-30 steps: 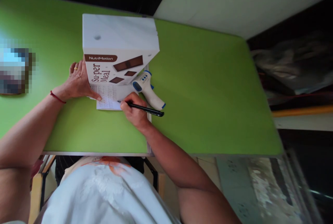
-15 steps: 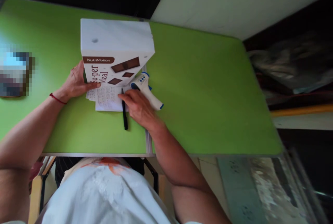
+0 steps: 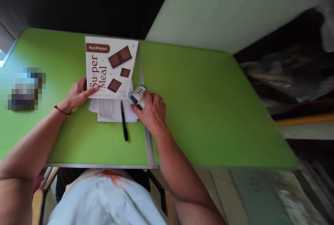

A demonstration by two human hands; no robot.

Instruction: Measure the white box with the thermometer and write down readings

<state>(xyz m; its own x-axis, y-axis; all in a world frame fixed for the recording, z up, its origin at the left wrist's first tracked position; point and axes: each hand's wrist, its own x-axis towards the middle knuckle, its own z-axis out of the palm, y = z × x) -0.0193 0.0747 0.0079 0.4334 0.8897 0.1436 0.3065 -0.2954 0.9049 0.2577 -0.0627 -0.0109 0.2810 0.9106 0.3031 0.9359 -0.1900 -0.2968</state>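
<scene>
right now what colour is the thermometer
White with blue trim; the thermometer shows best in the head view.

Beyond the far edge of the green table (image 3: 203,113) rises a pale wall (image 3: 208,9); beige floor tiles (image 3: 227,190) show below the near edge.

The pen (image 3: 124,124) lies partly on papers (image 3: 106,110), box (image 3: 117,61) behind, thermometer (image 3: 137,94) right.
</scene>
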